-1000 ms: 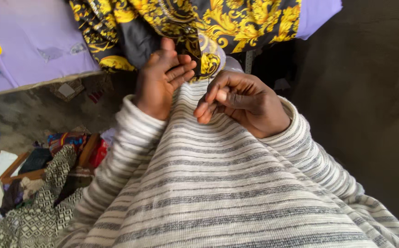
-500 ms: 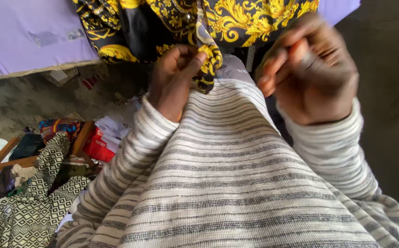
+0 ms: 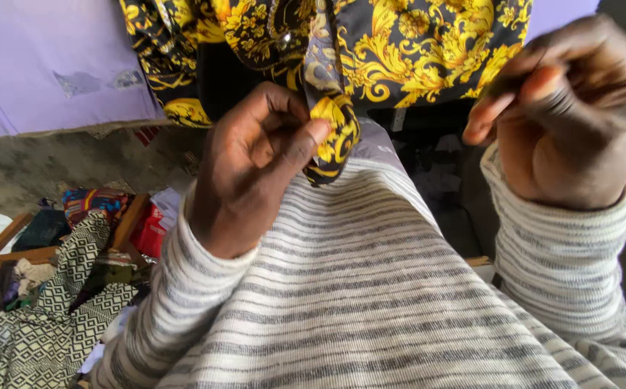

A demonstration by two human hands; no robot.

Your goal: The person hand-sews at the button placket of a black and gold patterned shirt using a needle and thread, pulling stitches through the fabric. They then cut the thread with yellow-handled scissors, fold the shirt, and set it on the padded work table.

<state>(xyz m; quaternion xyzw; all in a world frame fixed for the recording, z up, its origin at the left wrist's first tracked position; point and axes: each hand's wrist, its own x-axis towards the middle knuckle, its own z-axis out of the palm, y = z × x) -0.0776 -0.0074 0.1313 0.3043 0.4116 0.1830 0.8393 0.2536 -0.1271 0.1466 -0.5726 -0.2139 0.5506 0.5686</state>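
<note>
Black fabric (image 3: 399, 50) with yellow baroque scrolls; grey-striped sleeves (image 3: 370, 288); lilac table (image 3: 46, 65)

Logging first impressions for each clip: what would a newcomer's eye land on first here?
The glossy black fabric with gold baroque scrolls draped across the top, its edge pinched by the left hand at centre. Next, the right hand raised at upper right, fingers pinched together, over the grey-and-white striped knit garment that fills the lower frame.
</note>
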